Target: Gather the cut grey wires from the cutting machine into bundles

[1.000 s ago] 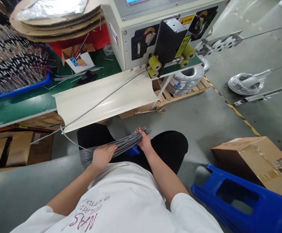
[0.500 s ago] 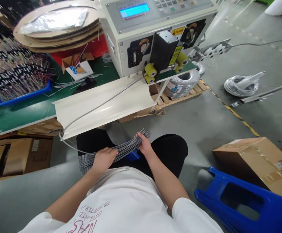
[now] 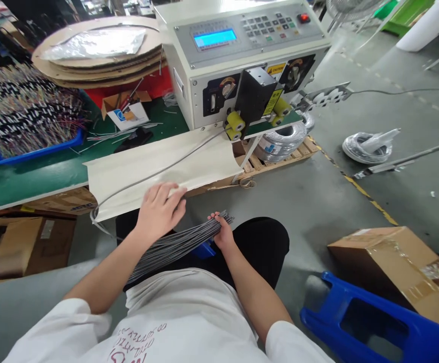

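Observation:
A bundle of grey cables lies across my lap. My right hand is closed around its right end, where the cut tips stick out past the fingers. Above the bundle hovers my left hand, fingers spread and holding nothing, close to the front edge of the cream metal chute. A single grey cable comes out between the yellow-green rollers of the wire-cutting machine. It runs along the chute and bends down over its left end. My left forearm hides part of the bundle.
A blue tray of bundled wires and stacked cardboard discs stand on the green table. Wrapped cable coils rest on a pallet below. To my right are a blue stool and a cardboard box.
My left hand has let go of the bundle and risen forward toward the chute, its fingers opening. My right hand keeps its hold on the cables. The view has tilted up slightly.

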Tool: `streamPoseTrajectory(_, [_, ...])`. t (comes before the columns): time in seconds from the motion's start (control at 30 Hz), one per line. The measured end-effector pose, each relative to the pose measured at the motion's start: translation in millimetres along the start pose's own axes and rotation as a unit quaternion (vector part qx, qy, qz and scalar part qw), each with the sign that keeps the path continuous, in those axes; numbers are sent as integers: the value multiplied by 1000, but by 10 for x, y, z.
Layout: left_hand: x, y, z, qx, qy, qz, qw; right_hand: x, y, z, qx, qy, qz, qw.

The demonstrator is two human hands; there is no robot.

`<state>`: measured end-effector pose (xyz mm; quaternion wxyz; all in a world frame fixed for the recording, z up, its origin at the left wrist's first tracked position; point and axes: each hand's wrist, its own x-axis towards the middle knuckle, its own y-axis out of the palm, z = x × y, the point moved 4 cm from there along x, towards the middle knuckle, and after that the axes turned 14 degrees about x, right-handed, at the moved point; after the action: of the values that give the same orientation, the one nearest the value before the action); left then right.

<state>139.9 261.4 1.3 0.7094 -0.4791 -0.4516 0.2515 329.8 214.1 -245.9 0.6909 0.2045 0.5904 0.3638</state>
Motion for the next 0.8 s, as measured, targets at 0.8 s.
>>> streamPoseTrajectory(0.8, [-536,473,-361,-16,44,109,993,-34,119,20,-6,-34,59,998])
